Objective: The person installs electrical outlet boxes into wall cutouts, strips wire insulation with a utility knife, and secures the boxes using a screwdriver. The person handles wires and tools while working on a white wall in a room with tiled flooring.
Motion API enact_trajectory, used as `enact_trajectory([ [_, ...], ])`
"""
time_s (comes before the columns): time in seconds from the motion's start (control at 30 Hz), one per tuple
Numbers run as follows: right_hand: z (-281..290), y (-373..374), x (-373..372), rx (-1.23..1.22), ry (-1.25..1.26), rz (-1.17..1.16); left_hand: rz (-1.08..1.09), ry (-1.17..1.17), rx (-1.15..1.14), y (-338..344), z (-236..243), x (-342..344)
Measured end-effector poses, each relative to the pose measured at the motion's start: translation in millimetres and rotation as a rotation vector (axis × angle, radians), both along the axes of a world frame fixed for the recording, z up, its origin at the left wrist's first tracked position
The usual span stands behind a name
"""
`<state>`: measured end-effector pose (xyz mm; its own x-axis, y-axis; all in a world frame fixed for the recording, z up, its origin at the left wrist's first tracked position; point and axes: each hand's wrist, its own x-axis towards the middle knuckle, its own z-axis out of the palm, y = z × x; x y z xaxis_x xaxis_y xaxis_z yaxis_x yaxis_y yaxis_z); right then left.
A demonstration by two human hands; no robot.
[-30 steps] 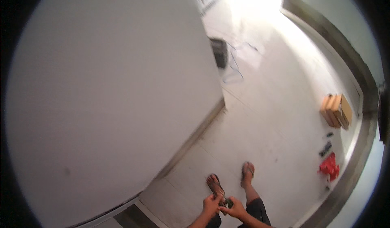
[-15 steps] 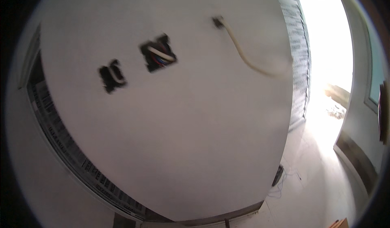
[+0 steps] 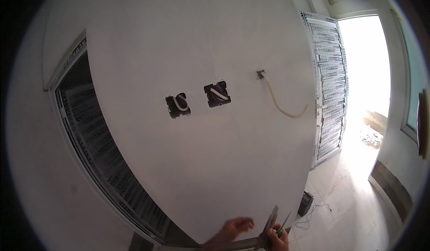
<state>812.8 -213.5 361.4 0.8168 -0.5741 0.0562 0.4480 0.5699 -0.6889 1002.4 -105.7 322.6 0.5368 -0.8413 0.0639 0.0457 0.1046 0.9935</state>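
My left hand [image 3: 236, 227] is low in front of the white wall, a little blurred, its fingers loosely bent and apart with nothing seen in them. Just right of it, my right hand [image 3: 279, 239] is closed around a screwdriver [image 3: 285, 222] with a green handle and a thin shaft pointing up. A long, flat greyish tool [image 3: 271, 219] stands up from the same grip; its exact kind is unclear. Above the hands, the wall has two dark recessed electrical boxes, the left box [image 3: 170, 108] and the right box [image 3: 208, 97], with looped wires inside.
A cream cable [image 3: 274, 102] hangs from a small hole in the wall. At left is a dark doorway with a film-wrapped frame [image 3: 67, 112]. A film-covered door [image 3: 330, 90] stands by the bright opening at right. On the tiled floor sit a black box [image 3: 305, 203] and a thin blue cord [image 3: 316, 206].
Both hands have come into view at the bottom, the right one with tools. My view has shifted, so the wall boxes and cable appear lower and farther right, and smaller.
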Motion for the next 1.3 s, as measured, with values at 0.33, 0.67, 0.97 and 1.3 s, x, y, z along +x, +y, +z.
enact_trajectory([
  [0.33,117,70,-52,-0.797,-0.418,0.602,0.312,-0.757,-0.118,1,269,94],
  [0.67,143,44,-65,-1.723,-0.182,0.708,0.467,-0.707,-0.185,-51,370,95],
  [0.97,138,44,-81,-1.639,-0.382,0.556,0.628,-0.910,0.064,-74,386,69],
  [1.3,119,40,-112,-0.880,-0.283,0.409,0.615,-0.428,-0.434,-117,365,76],
])
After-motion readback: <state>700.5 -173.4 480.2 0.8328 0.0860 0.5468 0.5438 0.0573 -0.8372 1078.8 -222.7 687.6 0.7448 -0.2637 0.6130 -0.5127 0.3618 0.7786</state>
